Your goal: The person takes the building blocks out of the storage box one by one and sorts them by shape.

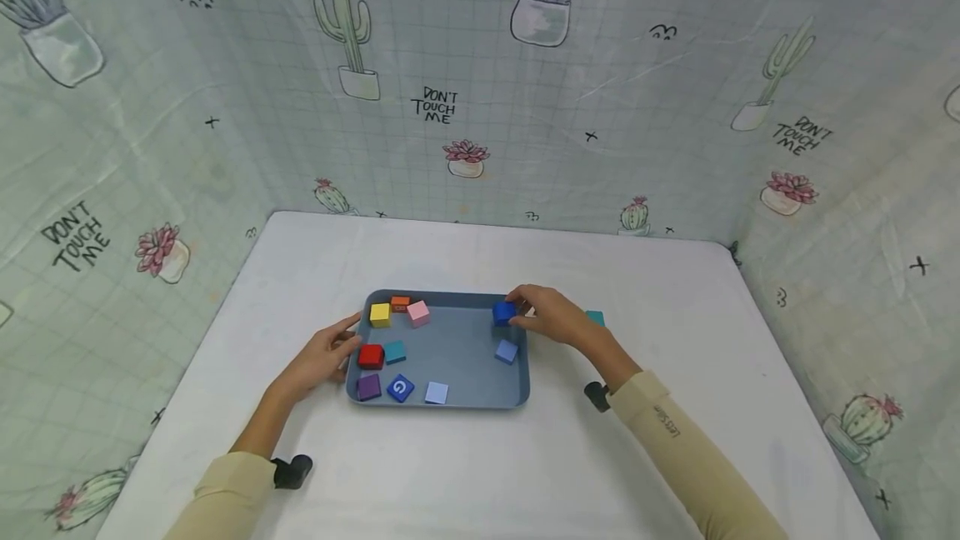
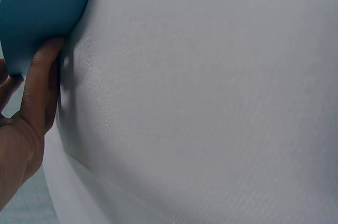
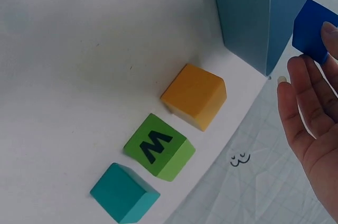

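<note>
My right hand (image 1: 551, 314) pinches a dark blue block (image 1: 503, 313) between thumb and fingers, over the back right part of the blue-grey tray (image 1: 457, 407). In the right wrist view the same blue block (image 3: 311, 31) is held above the tray wall (image 3: 245, 20). My left hand (image 1: 318, 358) holds the tray's left edge, and the left wrist view shows its fingers (image 2: 39, 84) against the outer wall. Inside the tray lie yellow (image 1: 380, 315), orange (image 1: 401, 304), pink (image 1: 418, 313), red (image 1: 371, 356), teal (image 1: 394, 352), purple (image 1: 369, 387), lettered blue (image 1: 401, 388) and light blue (image 1: 437, 392) blocks.
Another light blue block (image 1: 506, 351) sits at the tray's right side. Beyond the right wall, an orange-yellow block (image 3: 194, 97), a green block marked with a letter (image 3: 159, 146) and a teal block (image 3: 124, 193) stand in a row on the white table (image 1: 465, 482). A printed curtain surrounds the table.
</note>
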The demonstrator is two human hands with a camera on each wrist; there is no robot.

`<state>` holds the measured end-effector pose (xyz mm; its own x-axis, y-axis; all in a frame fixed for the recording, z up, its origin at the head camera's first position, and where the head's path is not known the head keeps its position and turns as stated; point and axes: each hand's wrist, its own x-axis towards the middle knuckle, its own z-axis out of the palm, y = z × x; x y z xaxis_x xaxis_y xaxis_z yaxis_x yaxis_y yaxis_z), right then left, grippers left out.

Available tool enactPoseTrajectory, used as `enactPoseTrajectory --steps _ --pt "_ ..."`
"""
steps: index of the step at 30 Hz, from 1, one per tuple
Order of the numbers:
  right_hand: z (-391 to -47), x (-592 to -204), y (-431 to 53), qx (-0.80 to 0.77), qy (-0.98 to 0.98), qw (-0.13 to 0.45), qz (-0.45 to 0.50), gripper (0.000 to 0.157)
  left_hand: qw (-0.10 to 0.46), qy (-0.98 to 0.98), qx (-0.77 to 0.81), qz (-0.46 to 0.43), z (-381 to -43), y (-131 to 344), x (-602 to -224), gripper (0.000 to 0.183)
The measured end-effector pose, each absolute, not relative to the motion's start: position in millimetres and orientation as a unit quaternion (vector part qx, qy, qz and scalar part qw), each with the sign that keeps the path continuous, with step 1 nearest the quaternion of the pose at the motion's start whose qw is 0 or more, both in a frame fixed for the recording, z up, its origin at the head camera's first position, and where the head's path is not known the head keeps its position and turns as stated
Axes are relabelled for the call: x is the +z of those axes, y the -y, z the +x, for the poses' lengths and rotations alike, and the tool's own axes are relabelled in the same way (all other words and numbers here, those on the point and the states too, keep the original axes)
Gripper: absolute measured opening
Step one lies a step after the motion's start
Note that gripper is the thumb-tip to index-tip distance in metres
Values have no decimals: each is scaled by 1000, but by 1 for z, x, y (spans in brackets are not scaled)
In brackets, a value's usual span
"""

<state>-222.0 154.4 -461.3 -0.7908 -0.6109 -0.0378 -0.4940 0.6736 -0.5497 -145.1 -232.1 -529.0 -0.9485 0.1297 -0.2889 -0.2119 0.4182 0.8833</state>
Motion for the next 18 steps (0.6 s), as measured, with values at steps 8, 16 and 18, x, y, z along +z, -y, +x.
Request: enactPoseTrajectory --steps 8,16,18 --pt "-220 -461 -164 -291 -904 106 -294 34 158 -829 536 -29 -144 233 -530 58" --pt "-218 -462 -169 -292 -908 103 -281 35 160 -826 540 -24 -146 233 -531 59" --pt "-217 -463 -171 -289 -911 104 -276 35 160 -827 539 -22 -146 232 -532 59"
